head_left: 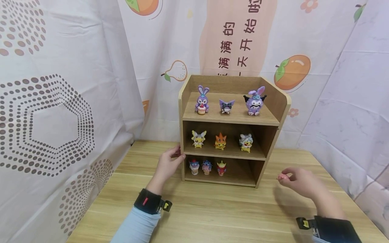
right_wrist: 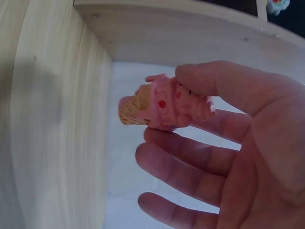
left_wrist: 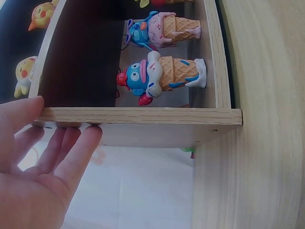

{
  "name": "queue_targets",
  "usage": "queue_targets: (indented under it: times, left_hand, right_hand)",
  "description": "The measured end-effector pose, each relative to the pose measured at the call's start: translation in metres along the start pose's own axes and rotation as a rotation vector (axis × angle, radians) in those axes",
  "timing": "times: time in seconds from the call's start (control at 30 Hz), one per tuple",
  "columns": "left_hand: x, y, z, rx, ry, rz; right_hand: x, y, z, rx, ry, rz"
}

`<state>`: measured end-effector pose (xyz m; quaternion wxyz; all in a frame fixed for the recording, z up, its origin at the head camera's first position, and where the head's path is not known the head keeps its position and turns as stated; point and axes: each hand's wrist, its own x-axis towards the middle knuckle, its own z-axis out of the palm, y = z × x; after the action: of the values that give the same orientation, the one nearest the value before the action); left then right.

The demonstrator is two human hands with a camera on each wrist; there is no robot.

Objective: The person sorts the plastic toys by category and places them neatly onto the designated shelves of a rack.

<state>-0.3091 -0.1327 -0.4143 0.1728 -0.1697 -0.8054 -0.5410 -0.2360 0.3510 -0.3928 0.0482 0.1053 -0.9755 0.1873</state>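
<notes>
A wooden display shelf [head_left: 225, 154] with three levels stands on the table. My left hand [head_left: 167, 164] holds its left side panel, thumb at the front edge and fingertips against the outer face, as the left wrist view shows. To the right of the shelf, my right hand [head_left: 304, 182] pinches a pink ice-cream-cone figurine [right_wrist: 164, 102] between thumb and fingers, above the table. On the bottom level stand a blue cone figurine with a red top [left_wrist: 138, 76], a blue and pink cone figurine [left_wrist: 162, 29] and a red and green figurine [head_left: 221, 168].
Purple figurines [head_left: 254, 102] line the top level, and yellow and orange figurines [head_left: 220, 141] the middle one. The wood-grain table [head_left: 212, 212] reaches toward me. Patterned curtains [head_left: 170, 37] hang behind and at both sides.
</notes>
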Motion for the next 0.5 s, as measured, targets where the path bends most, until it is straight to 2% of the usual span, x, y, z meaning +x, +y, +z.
queue_targets:
  times: [0.13, 0.5]
  left_hand:
    - [-0.001, 0.001, 0.0, 0.004, 0.0, -0.008]
    - [0.0, 0.0, -0.001, 0.009, -0.007, -0.018]
  right_hand:
    - [0.0, -0.012, 0.001, 0.022, -0.036, -0.028]
    - [0.004, -0.038, 0.005, 0.023, -0.044, -0.094]
